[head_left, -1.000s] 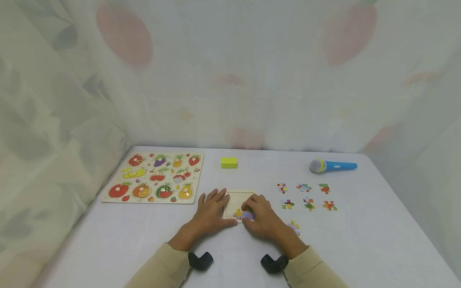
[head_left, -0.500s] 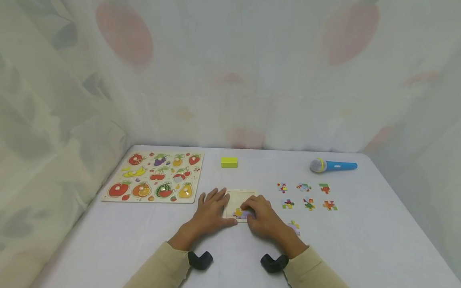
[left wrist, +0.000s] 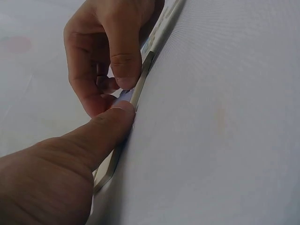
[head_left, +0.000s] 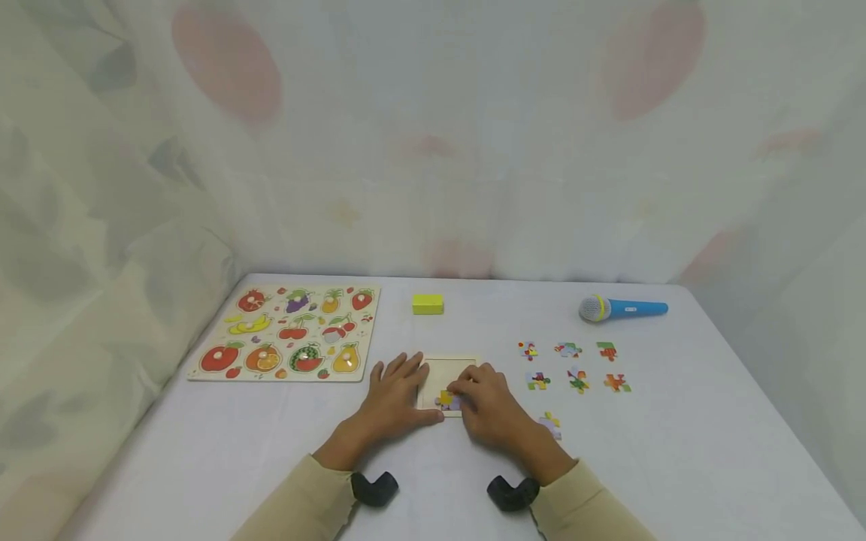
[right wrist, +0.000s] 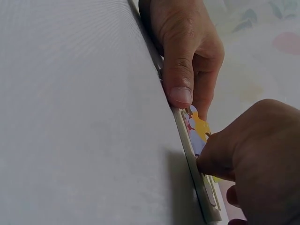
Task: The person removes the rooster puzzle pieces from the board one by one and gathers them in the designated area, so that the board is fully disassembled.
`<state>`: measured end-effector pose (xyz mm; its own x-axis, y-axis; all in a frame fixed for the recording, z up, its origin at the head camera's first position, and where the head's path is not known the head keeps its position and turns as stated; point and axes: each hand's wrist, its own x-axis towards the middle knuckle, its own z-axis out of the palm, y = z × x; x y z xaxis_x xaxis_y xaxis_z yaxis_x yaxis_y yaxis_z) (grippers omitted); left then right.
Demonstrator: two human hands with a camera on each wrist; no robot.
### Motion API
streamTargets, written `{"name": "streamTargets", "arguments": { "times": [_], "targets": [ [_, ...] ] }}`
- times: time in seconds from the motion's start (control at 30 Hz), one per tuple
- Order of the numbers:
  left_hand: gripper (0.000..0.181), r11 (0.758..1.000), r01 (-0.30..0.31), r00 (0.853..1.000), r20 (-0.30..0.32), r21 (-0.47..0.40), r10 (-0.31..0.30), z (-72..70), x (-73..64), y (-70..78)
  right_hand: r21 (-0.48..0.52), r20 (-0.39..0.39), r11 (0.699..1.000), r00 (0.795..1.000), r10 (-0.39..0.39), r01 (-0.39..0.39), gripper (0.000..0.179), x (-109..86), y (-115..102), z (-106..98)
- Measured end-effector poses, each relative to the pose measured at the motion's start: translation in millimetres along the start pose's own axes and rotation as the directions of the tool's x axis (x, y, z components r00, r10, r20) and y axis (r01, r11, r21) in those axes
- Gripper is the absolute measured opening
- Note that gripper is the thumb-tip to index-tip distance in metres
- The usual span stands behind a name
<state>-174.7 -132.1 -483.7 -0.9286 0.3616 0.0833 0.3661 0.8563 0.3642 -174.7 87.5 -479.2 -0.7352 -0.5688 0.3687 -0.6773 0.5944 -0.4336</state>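
Note:
A small square wooden puzzle frame (head_left: 443,370) lies on the table in front of the person. My left hand (head_left: 394,394) rests along its left side with fingers spread, the thumb (left wrist: 117,119) on the near rim. In the frame's near part is a yellow and lilac puzzle piece (right wrist: 199,133), partly covered in the head view. My right hand (head_left: 492,404) has thumb and bent fingers pinching a lilac puzzle piece (left wrist: 124,95) at the near rim, mostly hidden by the fingers.
Several loose puzzle pieces (head_left: 578,380) lie to the right, one (head_left: 550,425) close to the right wrist. A fruit peg puzzle board (head_left: 284,330) lies at left, a yellow block (head_left: 428,304) at the back, and a blue toy microphone (head_left: 624,308) at back right.
The right hand's fingers have shifted slightly left within the frame, over the lilac piece beside the yellow one. The left hand stays on the frame.

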Motion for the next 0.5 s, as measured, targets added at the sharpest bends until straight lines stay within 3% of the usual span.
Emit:
{"name": "streamTargets", "arguments": {
  "times": [0.13, 0.5],
  "targets": [
    [0.089, 1.000, -0.002, 1.000, -0.009, -0.004, 0.002, 0.0, 0.2, 0.1, -0.013, -0.009, 0.999, 0.999, -0.038, 0.038, 0.029, -1.3, 1.1, 0.5],
    [0.089, 1.000, -0.005, 1.000, -0.006, 0.000, 0.005, -0.5, -0.5, -0.4, 0.024, 0.056, 1.000, 0.998, 0.017, -0.019, 0.034, -3.3, -0.3, -0.1]
  ]
}}
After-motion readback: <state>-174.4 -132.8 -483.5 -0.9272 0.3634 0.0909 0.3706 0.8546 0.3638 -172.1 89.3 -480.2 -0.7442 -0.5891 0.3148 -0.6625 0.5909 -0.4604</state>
